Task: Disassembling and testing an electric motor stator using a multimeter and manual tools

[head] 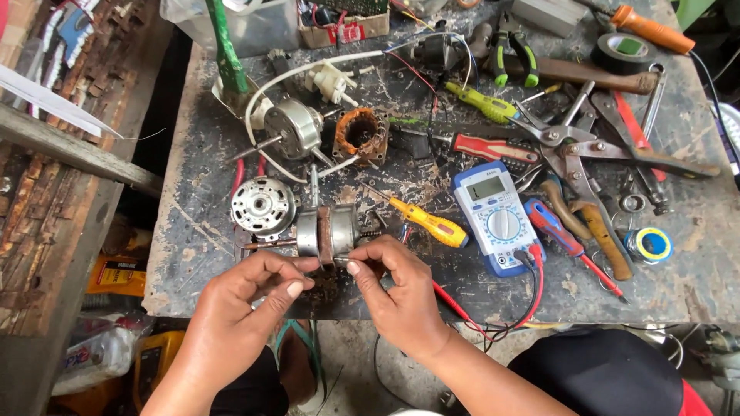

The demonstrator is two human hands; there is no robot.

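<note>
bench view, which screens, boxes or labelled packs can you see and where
Multimeter: mid-bench, right of the hands, blue-edged white body, grey screen, round dial.
Cardboard box: far edge, brown with a red and white label.
Yellow container: below the bench's left edge, dark label.

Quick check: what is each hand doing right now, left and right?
Left hand: fingers pinched on the near edge of the small motor.
Right hand: fingers pinched on the same motor's near edge.

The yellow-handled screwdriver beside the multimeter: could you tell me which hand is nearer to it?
Right. The right hand lies just below the yellow-handled screwdriver; the left hand is farther off, beyond the motor.
</note>
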